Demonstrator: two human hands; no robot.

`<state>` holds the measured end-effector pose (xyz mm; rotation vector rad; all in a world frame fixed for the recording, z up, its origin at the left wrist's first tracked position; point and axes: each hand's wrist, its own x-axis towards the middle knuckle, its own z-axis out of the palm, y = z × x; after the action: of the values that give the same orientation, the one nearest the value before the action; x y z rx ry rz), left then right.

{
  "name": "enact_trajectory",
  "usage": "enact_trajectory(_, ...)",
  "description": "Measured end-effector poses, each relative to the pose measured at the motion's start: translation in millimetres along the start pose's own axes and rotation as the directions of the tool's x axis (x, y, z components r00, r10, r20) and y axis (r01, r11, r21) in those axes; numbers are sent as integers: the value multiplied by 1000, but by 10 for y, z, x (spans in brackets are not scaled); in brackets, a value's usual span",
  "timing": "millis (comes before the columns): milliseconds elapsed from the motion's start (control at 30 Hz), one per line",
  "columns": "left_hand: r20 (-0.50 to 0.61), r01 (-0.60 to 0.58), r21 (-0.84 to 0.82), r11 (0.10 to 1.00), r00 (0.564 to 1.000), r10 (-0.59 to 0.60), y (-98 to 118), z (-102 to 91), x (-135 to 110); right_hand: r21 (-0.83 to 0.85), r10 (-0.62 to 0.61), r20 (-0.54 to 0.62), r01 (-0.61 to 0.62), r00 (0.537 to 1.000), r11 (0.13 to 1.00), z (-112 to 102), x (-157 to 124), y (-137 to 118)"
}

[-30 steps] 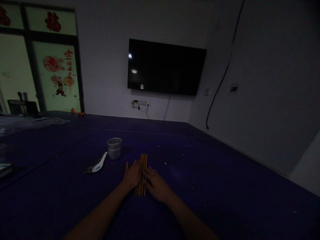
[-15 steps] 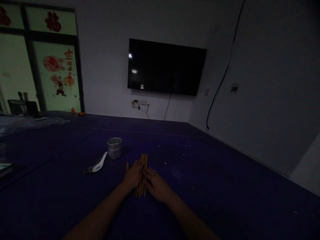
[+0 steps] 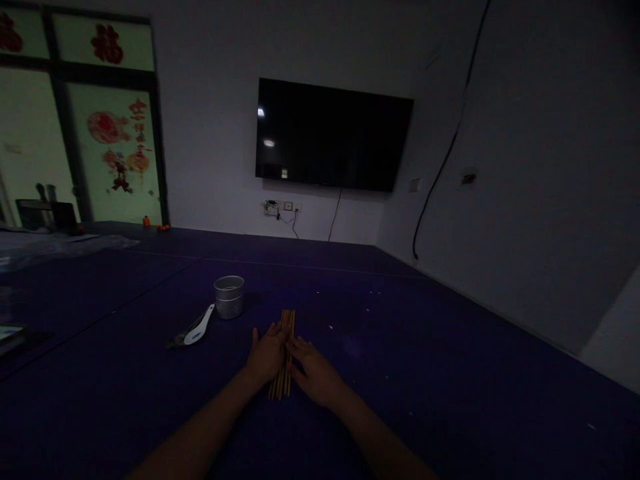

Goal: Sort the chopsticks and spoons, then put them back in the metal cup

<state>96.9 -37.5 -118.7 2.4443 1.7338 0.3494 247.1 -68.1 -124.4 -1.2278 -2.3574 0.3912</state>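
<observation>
With fingers extended and unclenched, the person's left hand (image 3: 267, 355) lies across the chopsticks (image 3: 281, 387) and the right hand (image 3: 316, 375) touches their right side, a metal cup (image 3: 229, 305) standing farther left.

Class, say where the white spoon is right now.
In the head view, the white spoon lies left of the left hand, its handle end near the silver cup.

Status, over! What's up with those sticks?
Left hand over the sticks. Right hand at their right edge. Sticks lying together. Metal cup, white spoon off left, seemingly out of the way.
</observation>
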Motion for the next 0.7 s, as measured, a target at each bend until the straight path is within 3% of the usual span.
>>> enact_trajectory(700, -20, 20, 14, 1000, 1000, -19, 21, 5, -22, 26, -30, -12, 30, 999, 999, 24, -19, 28)
